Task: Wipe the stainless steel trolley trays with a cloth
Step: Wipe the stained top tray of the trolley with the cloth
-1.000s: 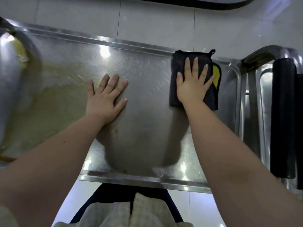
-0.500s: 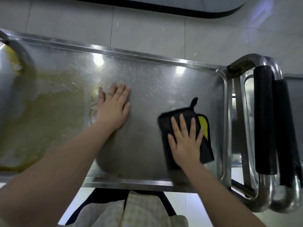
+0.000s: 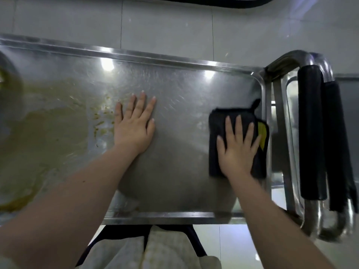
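Observation:
The stainless steel trolley tray [image 3: 174,61] fills the middle of the head view. A yellow-brown smear [image 3: 48,136] covers its left part, with small specks near my left hand. My left hand [image 3: 136,123] lies flat on the tray's middle, fingers straight. A folded black cloth [image 3: 215,136] with a yellow patch and a small loop sits near the tray's right rim. My right hand [image 3: 238,146] presses flat on the cloth, fingers spread and straight.
The trolley's steel handle with black foam grips [image 3: 312,133] stands right of the tray. A lower shelf [image 3: 293,105] shows between handle and tray. Pale floor tiles [image 3: 165,22] lie beyond the far rim. My legs are below the near rim.
My right hand slid the cloth from the tray's far right corner toward me, then slightly right toward the rim. My left hand stayed flat on the tray.

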Tool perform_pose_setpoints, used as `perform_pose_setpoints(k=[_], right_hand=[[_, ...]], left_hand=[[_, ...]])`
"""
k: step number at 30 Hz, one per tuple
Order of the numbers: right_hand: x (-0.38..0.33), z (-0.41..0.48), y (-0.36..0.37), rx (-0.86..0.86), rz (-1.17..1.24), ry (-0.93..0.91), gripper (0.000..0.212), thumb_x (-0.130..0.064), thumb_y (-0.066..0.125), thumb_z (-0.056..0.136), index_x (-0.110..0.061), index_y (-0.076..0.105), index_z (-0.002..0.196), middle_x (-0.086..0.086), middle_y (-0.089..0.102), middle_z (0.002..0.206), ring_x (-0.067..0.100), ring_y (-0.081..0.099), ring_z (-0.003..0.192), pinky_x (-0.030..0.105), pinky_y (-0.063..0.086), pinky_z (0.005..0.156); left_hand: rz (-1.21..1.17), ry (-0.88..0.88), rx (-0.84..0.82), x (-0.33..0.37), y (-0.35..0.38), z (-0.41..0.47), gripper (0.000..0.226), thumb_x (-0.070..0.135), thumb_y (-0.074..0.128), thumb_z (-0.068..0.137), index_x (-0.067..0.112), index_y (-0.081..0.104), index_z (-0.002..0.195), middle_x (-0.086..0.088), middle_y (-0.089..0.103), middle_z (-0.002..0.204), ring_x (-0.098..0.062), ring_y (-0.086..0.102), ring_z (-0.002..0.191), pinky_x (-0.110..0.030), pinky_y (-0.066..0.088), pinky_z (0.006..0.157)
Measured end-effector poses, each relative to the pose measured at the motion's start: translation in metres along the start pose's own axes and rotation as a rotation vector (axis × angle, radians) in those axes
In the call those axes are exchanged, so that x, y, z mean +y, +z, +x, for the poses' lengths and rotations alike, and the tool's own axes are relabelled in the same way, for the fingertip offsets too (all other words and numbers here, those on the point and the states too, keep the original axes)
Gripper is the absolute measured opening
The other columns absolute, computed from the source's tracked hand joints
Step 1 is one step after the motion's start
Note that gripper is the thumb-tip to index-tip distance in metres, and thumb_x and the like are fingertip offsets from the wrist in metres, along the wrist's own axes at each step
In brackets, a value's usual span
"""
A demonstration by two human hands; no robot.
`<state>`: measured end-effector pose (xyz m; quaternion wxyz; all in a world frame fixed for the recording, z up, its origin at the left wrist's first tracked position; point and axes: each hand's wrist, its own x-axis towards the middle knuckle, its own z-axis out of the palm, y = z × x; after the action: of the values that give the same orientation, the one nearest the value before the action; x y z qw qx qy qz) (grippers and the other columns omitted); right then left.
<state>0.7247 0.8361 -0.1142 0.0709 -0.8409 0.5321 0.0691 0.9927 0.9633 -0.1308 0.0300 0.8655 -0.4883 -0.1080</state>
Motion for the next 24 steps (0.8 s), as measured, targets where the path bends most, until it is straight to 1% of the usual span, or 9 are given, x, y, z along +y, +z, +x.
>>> perform_pose_setpoints(k=[3, 4, 6, 8, 10, 14, 17, 20, 24], right_hand=[[0.021, -0.109, 0.017, -0.047, -0.025, -0.01, 0.061, -0.052, 0.021, 0.099, -0.028, 0.017, 0.156, 0.005, 0.015, 0.163, 0.039, 0.007, 0.148, 0.063, 0.009, 0.115], [0.024, -0.129, 0.02, -0.084, -0.017, 0.003, 0.061, -0.053, 0.02, 0.099, -0.029, 0.016, 0.156, 0.004, 0.014, 0.163, 0.038, 0.007, 0.148, 0.064, 0.011, 0.115], [0.025, -0.134, 0.019, -0.136, 0.009, 0.025, 0.061, -0.054, 0.018, 0.099, -0.031, 0.015, 0.156, 0.002, 0.014, 0.163, 0.038, 0.006, 0.149, 0.065, 0.012, 0.114], [0.019, -0.102, 0.013, -0.119, 0.002, 0.011, 0.06, -0.053, 0.018, 0.1, -0.031, 0.016, 0.155, 0.002, 0.017, 0.162, 0.038, 0.008, 0.148, 0.065, 0.012, 0.114], [0.012, -0.045, 0.003, -0.061, -0.025, -0.008, 0.059, -0.052, 0.019, 0.1, -0.032, 0.018, 0.155, 0.002, 0.017, 0.162, 0.038, 0.009, 0.148, 0.064, 0.01, 0.115], [-0.005, 0.082, -0.015, -0.066, -0.006, 0.047, 0.059, -0.055, 0.015, 0.099, -0.039, 0.003, 0.154, -0.006, 0.0, 0.164, 0.033, -0.005, 0.149, 0.061, -0.001, 0.116], [-0.014, 0.12, -0.016, -0.077, -0.011, 0.109, 0.06, -0.057, 0.009, 0.097, -0.04, -0.003, 0.153, -0.008, -0.004, 0.164, 0.032, -0.007, 0.149, 0.061, -0.003, 0.116], [-0.021, 0.087, -0.011, -0.046, -0.036, 0.091, 0.062, -0.057, 0.005, 0.095, -0.039, -0.002, 0.154, -0.008, -0.003, 0.164, 0.032, -0.005, 0.149, 0.061, -0.001, 0.116], [-0.02, -0.041, 0.008, 0.005, 0.003, -0.071, 0.059, -0.052, 0.018, 0.099, -0.033, 0.014, 0.155, -0.001, 0.013, 0.163, 0.035, 0.006, 0.149, 0.062, 0.006, 0.116]], left_hand=[[-0.025, 0.006, 0.005, 0.002, -0.002, 0.0, 0.063, 0.044, 0.022, 0.094, 0.034, 0.01, 0.155, 0.001, 0.008, 0.164, -0.023, 0.006, 0.15, -0.052, -0.003, 0.118], [-0.028, 0.01, 0.008, 0.003, -0.002, -0.001, 0.063, 0.044, 0.023, 0.094, 0.034, 0.011, 0.155, 0.001, 0.01, 0.163, -0.024, 0.007, 0.15, -0.053, -0.003, 0.118], [-0.02, 0.016, 0.009, 0.004, -0.003, -0.001, 0.063, 0.043, 0.023, 0.094, 0.033, 0.012, 0.155, 0.0, 0.011, 0.163, -0.024, 0.008, 0.149, -0.054, -0.001, 0.118], [-0.011, 0.018, 0.005, 0.003, -0.003, 0.0, 0.063, 0.043, 0.022, 0.095, 0.032, 0.013, 0.155, -0.001, 0.011, 0.163, -0.025, 0.009, 0.149, -0.054, 0.0, 0.118], [-0.008, 0.017, 0.0, 0.002, -0.003, 0.0, 0.062, 0.043, 0.023, 0.095, 0.032, 0.013, 0.155, -0.001, 0.011, 0.163, -0.025, 0.008, 0.149, -0.054, 0.0, 0.118], [-0.008, 0.01, -0.007, 0.002, -0.002, 0.0, 0.063, 0.043, 0.025, 0.095, 0.033, 0.012, 0.155, 0.0, 0.01, 0.163, -0.024, 0.007, 0.15, -0.054, -0.001, 0.118], [-0.004, 0.003, -0.013, 0.0, 0.0, 0.0, 0.063, 0.044, 0.024, 0.095, 0.035, 0.009, 0.155, 0.002, 0.008, 0.164, -0.023, 0.006, 0.15, -0.054, -0.001, 0.118], [-0.011, 0.008, -0.016, 0.0, 0.0, 0.0, 0.063, 0.044, 0.024, 0.094, 0.035, 0.009, 0.155, 0.002, 0.008, 0.164, -0.023, 0.005, 0.15, -0.054, -0.001, 0.118], [-0.006, 0.005, -0.035, 0.001, -0.003, -0.001, 0.063, 0.044, 0.024, 0.095, 0.035, 0.007, 0.155, 0.003, 0.005, 0.164, -0.022, 0.002, 0.15, -0.054, -0.003, 0.118]])
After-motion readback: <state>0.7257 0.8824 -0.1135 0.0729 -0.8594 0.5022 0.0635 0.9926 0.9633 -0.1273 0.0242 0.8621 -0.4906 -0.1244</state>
